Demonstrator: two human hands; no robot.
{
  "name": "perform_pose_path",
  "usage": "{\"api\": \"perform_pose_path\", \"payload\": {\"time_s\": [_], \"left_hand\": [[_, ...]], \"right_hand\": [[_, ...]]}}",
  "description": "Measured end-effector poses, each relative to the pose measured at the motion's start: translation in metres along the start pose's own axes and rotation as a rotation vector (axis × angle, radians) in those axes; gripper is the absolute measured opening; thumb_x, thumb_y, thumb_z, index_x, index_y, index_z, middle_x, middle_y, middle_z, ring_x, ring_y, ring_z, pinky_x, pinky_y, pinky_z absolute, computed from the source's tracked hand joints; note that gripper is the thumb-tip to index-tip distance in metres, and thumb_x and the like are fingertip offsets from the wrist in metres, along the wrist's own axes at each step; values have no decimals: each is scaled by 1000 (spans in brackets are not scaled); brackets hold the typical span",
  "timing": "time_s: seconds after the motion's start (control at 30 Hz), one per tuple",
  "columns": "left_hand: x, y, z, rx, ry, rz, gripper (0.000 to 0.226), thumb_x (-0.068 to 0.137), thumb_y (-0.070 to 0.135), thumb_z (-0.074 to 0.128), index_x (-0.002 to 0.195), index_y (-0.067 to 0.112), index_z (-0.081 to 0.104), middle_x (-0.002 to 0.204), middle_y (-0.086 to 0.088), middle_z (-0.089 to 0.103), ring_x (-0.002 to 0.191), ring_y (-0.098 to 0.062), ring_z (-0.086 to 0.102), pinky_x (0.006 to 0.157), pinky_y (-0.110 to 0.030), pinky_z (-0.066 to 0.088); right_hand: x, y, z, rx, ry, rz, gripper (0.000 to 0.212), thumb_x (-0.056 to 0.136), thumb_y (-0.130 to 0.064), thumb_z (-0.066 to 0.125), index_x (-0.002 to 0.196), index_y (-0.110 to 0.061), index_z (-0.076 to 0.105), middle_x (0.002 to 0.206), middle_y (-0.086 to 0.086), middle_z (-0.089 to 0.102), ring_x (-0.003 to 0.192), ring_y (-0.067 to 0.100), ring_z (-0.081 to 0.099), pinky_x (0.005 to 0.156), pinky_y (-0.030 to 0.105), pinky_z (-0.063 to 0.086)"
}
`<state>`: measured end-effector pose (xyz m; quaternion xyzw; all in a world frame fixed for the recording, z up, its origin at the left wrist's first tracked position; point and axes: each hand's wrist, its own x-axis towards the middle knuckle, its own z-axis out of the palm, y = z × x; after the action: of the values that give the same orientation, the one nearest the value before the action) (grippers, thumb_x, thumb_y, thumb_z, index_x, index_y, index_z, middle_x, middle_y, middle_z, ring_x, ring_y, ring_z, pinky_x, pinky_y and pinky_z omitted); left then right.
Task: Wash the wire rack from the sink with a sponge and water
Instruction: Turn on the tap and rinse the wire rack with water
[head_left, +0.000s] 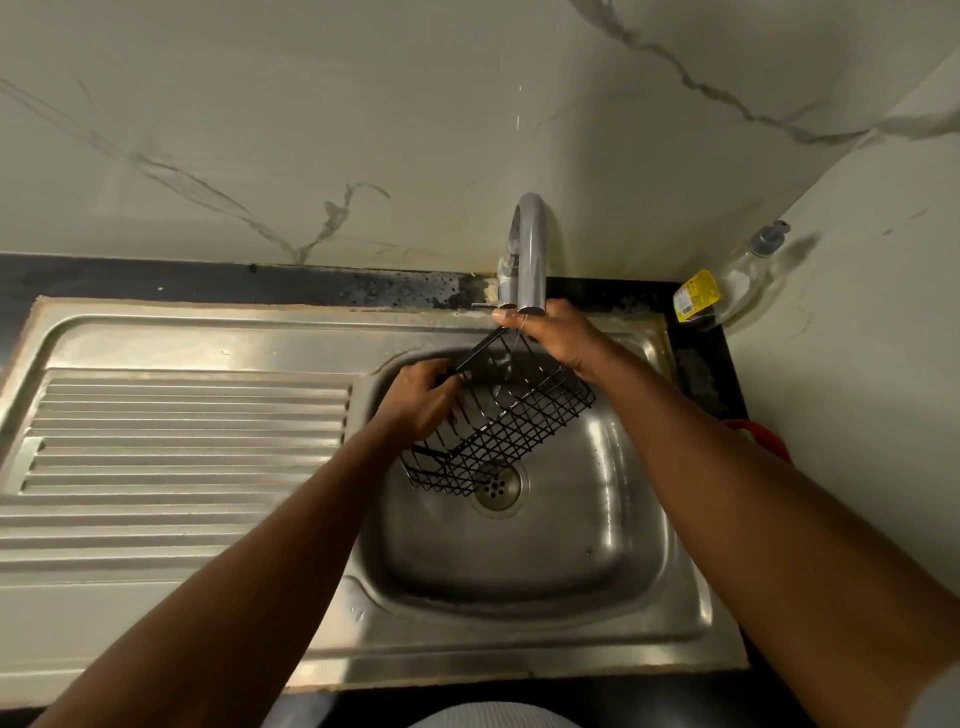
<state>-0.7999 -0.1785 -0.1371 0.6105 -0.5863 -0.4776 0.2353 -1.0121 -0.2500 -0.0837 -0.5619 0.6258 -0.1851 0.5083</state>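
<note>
- Now, nearest us, two bare forearms reach over the front rim of the steel sink toward the basin.
- Above the drain we see the black wire rack, held tilted in the air over the basin and touching no steel that we can make out.
- The left hand curls round the rack's left edge, while the right hand pinches its far corner just under the spout of the tap.
- We judge this to be the wetting step, with the rack held at the spout; whether water runs we cannot tell.
- No sponge shows, so the next move calls for freeing one hand to fetch it while the other bears the rack alone.
- To the left lies the ribbed draining board; in the far right corner a clear soap bottle stands on a dark counter, against veined marble walls.
</note>
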Motion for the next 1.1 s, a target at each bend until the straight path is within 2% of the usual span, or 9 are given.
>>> {"api": "perform_pose_path", "payload": {"time_s": [0.1, 0.23, 0.33, 0.5, 0.67, 0.77, 0.9, 1.0, 1.1], "left_hand": [[-2, 8, 1, -203, -41, -94, 38, 110, 18, 34, 89, 6, 64, 82, -17, 72, 71, -30, 69, 62, -29, 55], [3, 10, 3, -253, -53, -120, 42, 112, 33, 38, 94, 6, 64, 77, -15, 70, 72, -32, 70, 65, -35, 54], [7, 11, 6, -292, -82, -141, 44, 105, 51, 52, 92, 12, 66, 69, -13, 68, 59, -30, 67, 55, -36, 58], [10, 13, 13, -180, 19, -186, 52, 101, 59, 54, 88, 10, 69, 68, -6, 70, 50, -12, 62, 52, -27, 52], [15, 15, 13, -33, -13, -242, 52, 104, 58, 48, 97, 11, 71, 78, -11, 76, 51, -12, 67, 50, -25, 50], [16, 19, 14, -122, -33, -243, 49, 107, 53, 47, 99, 10, 71, 78, -11, 74, 50, -11, 65, 45, -23, 48], [19, 21, 19, -110, 29, -257, 51, 105, 57, 47, 98, 14, 73, 81, -11, 74, 56, -14, 65, 51, -28, 53], [19, 23, 18, 33, 138, -231, 58, 100, 69, 45, 103, 21, 77, 84, -7, 76, 78, -22, 72, 75, -40, 62], [10, 27, 15, 92, 221, -179, 61, 93, 80, 43, 103, 30, 77, 75, 0, 73, 75, -19, 70, 68, -33, 57]], "right_hand": [[-3, -5, 3, -51, -11, 5, 87, 79, -73, 71, 121, 3, 65, 119, 28, 69, 113, 45, 64, 103, 60, 50], [-13, -18, 2, -104, -29, 21, 68, 91, -61, 68, 121, 0, 64, 121, 26, 68, 114, 39, 65, 103, 54, 52], [-17, -24, 2, -119, -46, -5, 46, 96, -51, 66, 124, -14, 60, 105, 9, 67, 101, 26, 66, 86, 33, 54], [-16, -24, 15, -402, 9, -14, 52, 105, -53, 51, 138, -13, 56, 117, 3, 61, 97, 18, 58, 70, 25, 44], [-23, 12, 52, -753, 108, -72, 70, 107, -50, 39, 162, -12, 17, 154, 21, 43, 134, 34, 50, 104, 44, 45], [-31, 18, 66, -1070, 244, -171, 71, 107, -47, 37, 164, -11, 15, 161, 26, 32, 145, 38, 39, 115, 50, 37], [-32, 11, 62, -1094, 279, -186, 69, 107, -47, 33, 164, -12, 15, 160, 25, 35, 146, 39, 39, 118, 52, 35], [-32, 5, 55, -902, 317, -243, 54, 109, -40, 37, 154, -9, 39, 143, 21, 55, 128, 32, 57, 103, 42, 50], [-15, -9, 40, -502, 267, 29, 45, 110, -39, 36, 138, -8, 54, 121, 13, 67, 93, 20, 62, 66, 29, 49]]}}
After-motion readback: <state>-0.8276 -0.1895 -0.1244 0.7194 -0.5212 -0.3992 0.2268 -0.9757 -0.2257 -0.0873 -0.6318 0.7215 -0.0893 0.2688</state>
